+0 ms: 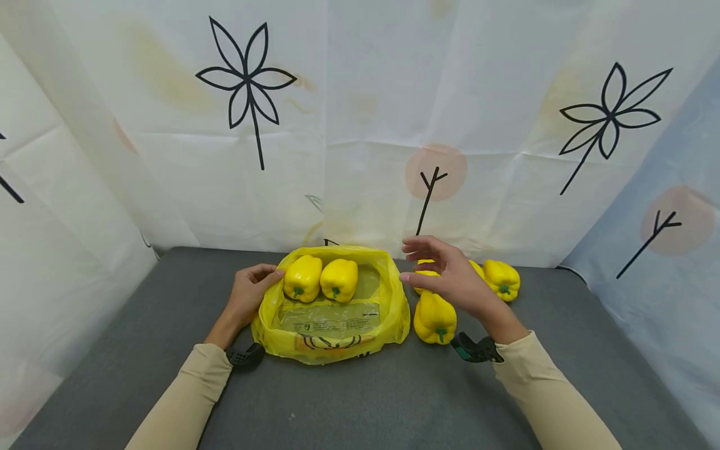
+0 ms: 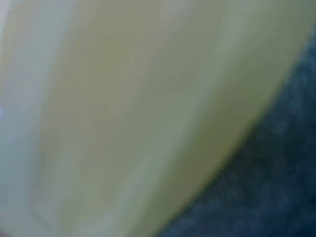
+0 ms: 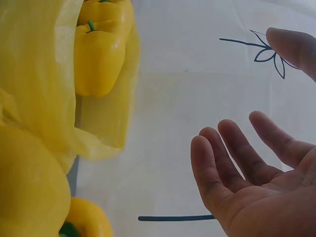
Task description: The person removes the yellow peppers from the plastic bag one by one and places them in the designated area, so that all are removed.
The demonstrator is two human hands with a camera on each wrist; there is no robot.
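Note:
A yellow plastic bag [image 1: 332, 356] stands on the grey table with its mouth spread upward. Inside, at the back left, two yellow bell peppers [image 1: 339, 280] lie side by side with green stems toward me. My left hand [image 1: 247, 297] pinches the bag's left rim, thumb over the edge and fingers outside. Blurred yellow plastic [image 2: 123, 108] fills most of the left wrist view. My right hand [image 1: 452, 275] is raised right of the bag, fingers spread and holding nothing, as the right wrist view also shows. Below it sits another bell pepper [image 1: 435, 319]; more are partly hidden behind the hand.
At the right, beyond my right wrist, a yellow bell pepper [image 1: 502, 280] lies near the table's back edge. The grey table [image 1: 349, 406] runs up to a white cloth backdrop [image 1: 360, 125] with printed flowers. Both wrists wear dark bands.

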